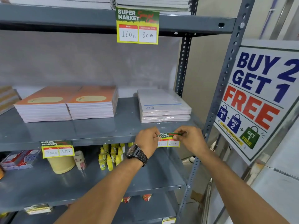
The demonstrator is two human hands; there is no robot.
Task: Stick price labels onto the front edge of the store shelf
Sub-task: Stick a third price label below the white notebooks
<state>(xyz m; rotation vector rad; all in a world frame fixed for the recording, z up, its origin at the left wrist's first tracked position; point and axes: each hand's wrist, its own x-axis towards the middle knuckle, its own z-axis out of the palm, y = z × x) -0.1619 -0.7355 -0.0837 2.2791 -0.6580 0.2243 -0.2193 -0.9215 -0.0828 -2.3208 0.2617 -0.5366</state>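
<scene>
A green and yellow price label (168, 141), marked 200 and 100, sits against the front edge of the grey middle shelf (97, 141), near its right end. My left hand (148, 140) pinches the label's left side, a dark watch on its wrist. My right hand (189, 138) pinches the top right corner. Two more labels hang from shelf edges: one (57, 149) at the left of the same shelf, another (137, 26) on the shelf above.
Orange-covered notebook stacks (68, 104) and a wrapped white pad stack (164, 105) lie on the middle shelf. Yellow bottles (111, 155) and a cream jar (62, 164) stand below. A slotted upright (216, 110) and a "Buy 2 Get 1 Free" sign (257, 101) are at right.
</scene>
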